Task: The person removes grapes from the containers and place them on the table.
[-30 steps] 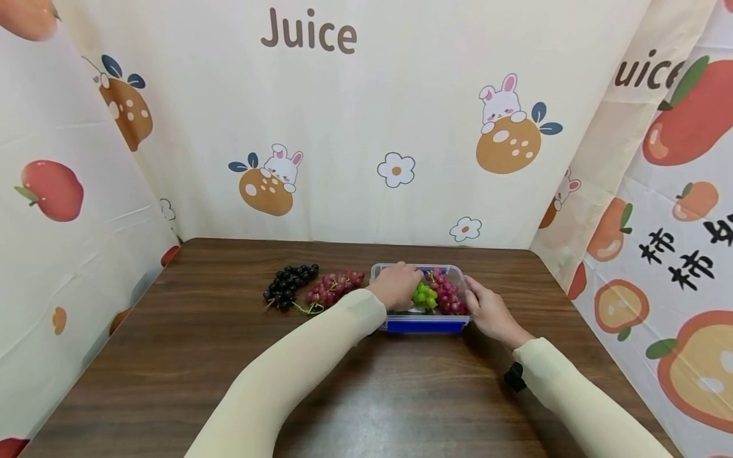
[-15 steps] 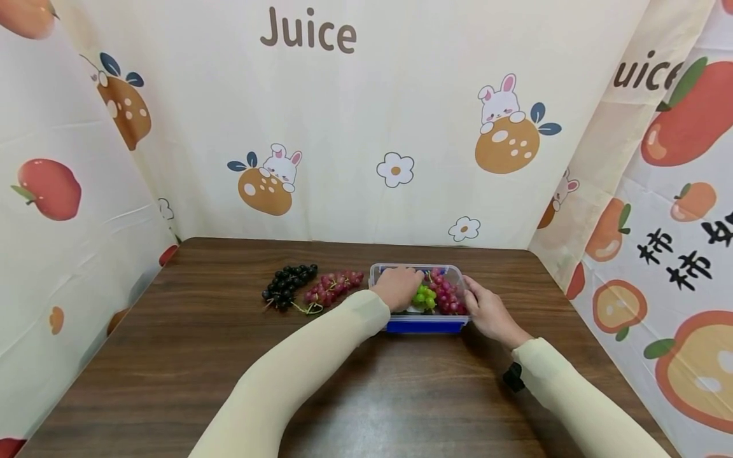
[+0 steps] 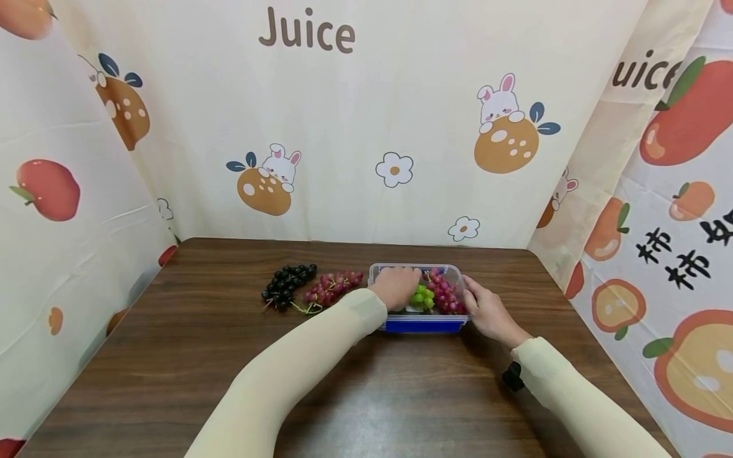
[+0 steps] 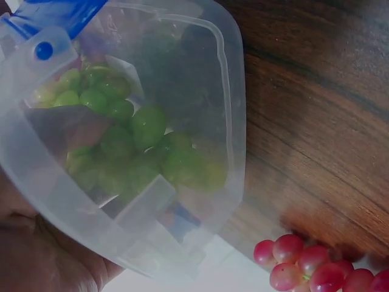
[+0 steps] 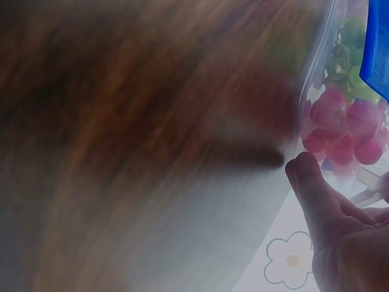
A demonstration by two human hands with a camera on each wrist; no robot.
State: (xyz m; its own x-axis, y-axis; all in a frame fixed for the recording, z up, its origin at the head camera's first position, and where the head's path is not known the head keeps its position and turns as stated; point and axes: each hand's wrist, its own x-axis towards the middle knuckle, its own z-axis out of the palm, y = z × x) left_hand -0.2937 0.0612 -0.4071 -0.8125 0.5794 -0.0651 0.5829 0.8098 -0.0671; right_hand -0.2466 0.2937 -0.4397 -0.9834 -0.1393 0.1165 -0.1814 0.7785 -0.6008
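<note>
A clear plastic food container (image 3: 375, 322) with blue clips stands on the table. In it are a bunch of green grapes (image 3: 422, 297) and, at the right, a bunch of red grapes (image 3: 448, 294). My left hand (image 3: 395, 287) reaches in over the left rim and holds the green grapes; the fingertips are hidden in the head view. Through the clear wall in the left wrist view, a digit lies among the green grapes (image 4: 149, 126). My right hand (image 3: 489, 310) grips the container's right end, and its thumb (image 5: 310, 182) presses against the outer wall.
Left of the container lie another bunch of red grapes (image 3: 332, 287) and a bunch of black grapes (image 3: 289, 285), both on the brown wooden table (image 3: 366, 394). A printed curtain (image 3: 343, 114) hangs behind the table's far edge.
My left hand and the green grapes have shifted very slightly to the left inside the container. The right hand stays at the container's right end.
</note>
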